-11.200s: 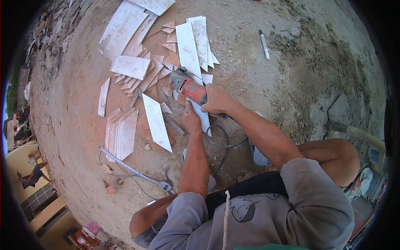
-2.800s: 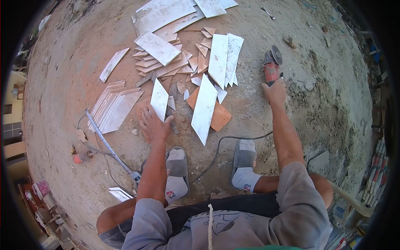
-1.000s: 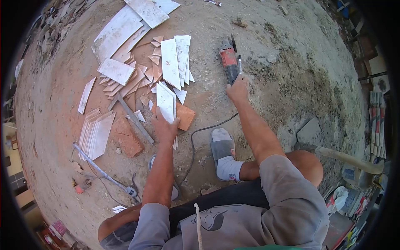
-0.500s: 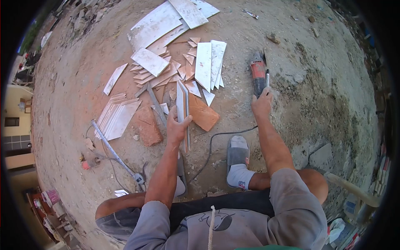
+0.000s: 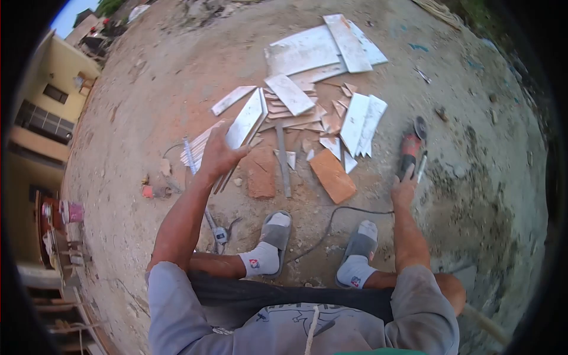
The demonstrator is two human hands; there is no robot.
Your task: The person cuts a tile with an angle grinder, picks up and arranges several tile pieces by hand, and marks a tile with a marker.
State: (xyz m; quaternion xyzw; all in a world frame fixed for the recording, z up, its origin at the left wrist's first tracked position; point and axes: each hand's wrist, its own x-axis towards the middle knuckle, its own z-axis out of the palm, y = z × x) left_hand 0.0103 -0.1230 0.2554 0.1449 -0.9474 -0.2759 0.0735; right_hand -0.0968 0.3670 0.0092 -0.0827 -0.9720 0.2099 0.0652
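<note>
Moving Cut Tile Strips

Cut tile strips [image 5: 242, 127] are gripped in the left hand [image 5: 216, 155], above the tile stack [image 5: 198, 145]. A marker [image 5: 420, 167] beside the angle grinder [image 5: 408, 151] is touched by the right hand [image 5: 403, 190]; its closure cannot be determined. Careful alignment is likely required next.

No words or numbers can be read anywhere. The only marks are a small red-and-blue emblem on the grey sock [image 5: 258, 261] (too small to make out) and a dark line drawing on the front of the grey shirt [image 5: 290, 312], which carries no letters. The red angle grinder [image 5: 409, 149] shows no legible brand.
</note>
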